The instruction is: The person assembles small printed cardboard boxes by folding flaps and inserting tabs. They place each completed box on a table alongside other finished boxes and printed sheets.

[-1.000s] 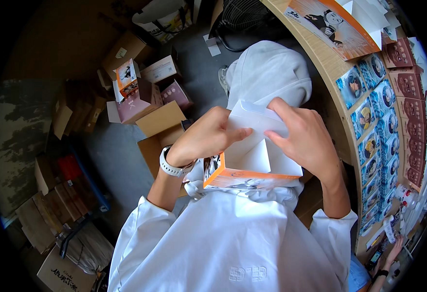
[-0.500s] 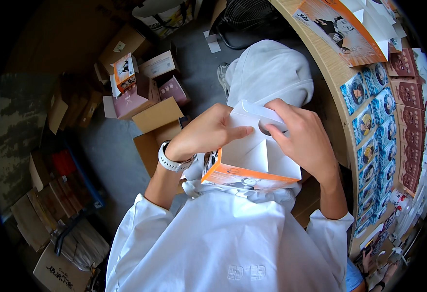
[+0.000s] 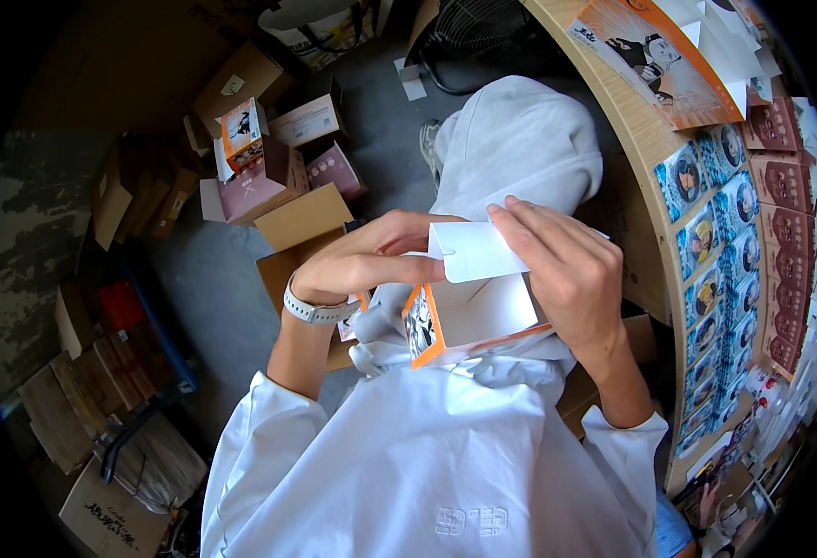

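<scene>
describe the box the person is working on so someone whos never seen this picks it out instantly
Find the white shirt filling the lower middle. Just above it in the picture sits an open, orange-edged carton with a white inside. Unlike the orange carton on the wooden table at right, it has the left hand and right hand at its white flap.

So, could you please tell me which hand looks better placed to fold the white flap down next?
Probably the right hand: its fingers overlap the right end of the white flap, while the left hand has just its thumb visible at the left edge.
</scene>
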Action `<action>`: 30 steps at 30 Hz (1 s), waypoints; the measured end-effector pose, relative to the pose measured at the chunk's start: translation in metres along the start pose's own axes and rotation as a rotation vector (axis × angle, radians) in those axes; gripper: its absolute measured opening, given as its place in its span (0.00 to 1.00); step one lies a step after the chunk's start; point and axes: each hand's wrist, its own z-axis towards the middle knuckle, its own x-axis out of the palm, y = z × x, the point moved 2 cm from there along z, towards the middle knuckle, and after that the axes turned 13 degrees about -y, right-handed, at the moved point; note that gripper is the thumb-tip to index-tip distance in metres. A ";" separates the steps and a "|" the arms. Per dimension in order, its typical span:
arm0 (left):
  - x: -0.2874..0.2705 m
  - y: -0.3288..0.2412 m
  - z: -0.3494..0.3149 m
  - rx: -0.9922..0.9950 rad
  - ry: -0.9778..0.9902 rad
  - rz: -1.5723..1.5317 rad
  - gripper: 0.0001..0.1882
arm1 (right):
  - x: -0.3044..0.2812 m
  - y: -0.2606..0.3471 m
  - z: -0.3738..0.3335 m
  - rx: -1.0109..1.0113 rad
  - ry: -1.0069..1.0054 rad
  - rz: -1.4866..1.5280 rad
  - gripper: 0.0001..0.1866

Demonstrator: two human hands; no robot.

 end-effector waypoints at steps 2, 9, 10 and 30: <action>0.000 -0.007 -0.006 -0.068 -0.011 -0.027 0.31 | -0.001 0.002 0.001 -0.030 -0.008 -0.032 0.18; 0.022 -0.031 -0.009 -0.070 -0.148 0.298 0.15 | -0.020 0.009 0.008 0.172 0.322 0.341 0.37; 0.022 -0.031 -0.009 -0.035 -0.140 0.344 0.15 | -0.028 0.003 0.009 0.243 0.327 0.360 0.37; 0.029 -0.039 -0.001 0.105 -0.143 0.629 0.12 | -0.041 -0.042 -0.032 0.920 0.582 0.641 0.12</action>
